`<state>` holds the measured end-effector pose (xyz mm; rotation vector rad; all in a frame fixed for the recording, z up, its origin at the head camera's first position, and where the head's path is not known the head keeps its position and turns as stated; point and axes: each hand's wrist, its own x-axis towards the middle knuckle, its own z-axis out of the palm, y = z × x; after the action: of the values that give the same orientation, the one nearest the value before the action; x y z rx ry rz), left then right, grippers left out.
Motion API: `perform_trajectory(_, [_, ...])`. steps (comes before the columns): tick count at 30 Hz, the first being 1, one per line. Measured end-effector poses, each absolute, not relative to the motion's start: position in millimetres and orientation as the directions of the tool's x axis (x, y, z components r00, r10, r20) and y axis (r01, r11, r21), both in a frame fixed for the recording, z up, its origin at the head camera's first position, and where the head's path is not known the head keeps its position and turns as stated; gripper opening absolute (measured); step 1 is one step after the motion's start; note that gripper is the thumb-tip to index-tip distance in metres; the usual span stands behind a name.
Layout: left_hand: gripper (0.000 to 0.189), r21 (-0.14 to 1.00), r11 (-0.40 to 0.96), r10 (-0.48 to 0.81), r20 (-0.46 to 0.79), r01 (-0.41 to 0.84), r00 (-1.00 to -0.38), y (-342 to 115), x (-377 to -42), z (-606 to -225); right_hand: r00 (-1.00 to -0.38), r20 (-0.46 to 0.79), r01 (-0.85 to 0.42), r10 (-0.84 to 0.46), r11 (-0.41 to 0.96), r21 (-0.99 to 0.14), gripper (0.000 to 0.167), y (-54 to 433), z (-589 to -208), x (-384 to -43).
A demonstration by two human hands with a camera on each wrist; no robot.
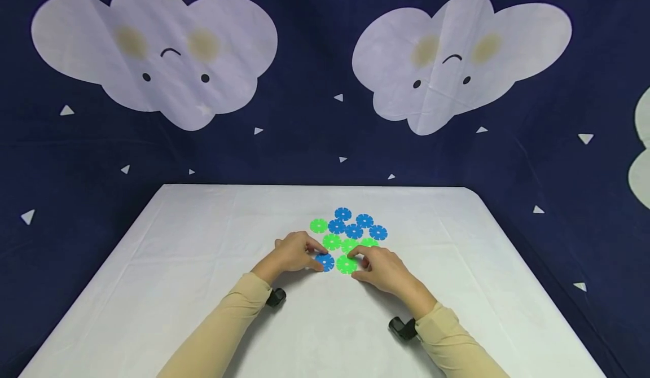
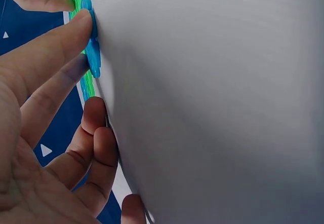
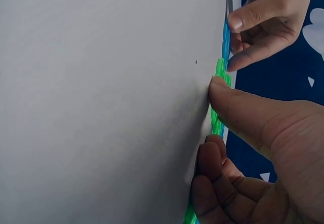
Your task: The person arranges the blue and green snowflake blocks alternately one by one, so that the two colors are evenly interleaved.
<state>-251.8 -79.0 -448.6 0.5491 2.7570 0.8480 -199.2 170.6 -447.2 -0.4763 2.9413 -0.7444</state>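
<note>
Fingers [image 1: 316, 245] of the left hand [image 1: 294, 253] are curling partway, thumb and forefinger pinching a blue disc [image 1: 325, 262] by its rim; those of the right hand [image 1: 384, 269] are likewise bending, gripping a green disc [image 1: 346, 265] at its edge. A dark blue backdrop [image 1: 304, 152] is hanging beyond the far edge of the white tabletop [image 1: 203, 254]. Roughly midway between its left and right edges, five more blue discs [image 1: 354, 232] and four more green discs [image 1: 332, 242] are lying clustered, nearer the far edge than the gripped pair.
</note>
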Motion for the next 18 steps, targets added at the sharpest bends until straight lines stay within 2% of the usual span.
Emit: perform_trajectory(18, [0.031, 0.586, 0.769, 0.389, -0.112, 0.256, -0.914, -111, -240, -446, -0.950, -0.032, -0.259, -0.312, 0.837, -0.482, 0.034, 171, -446, -200])
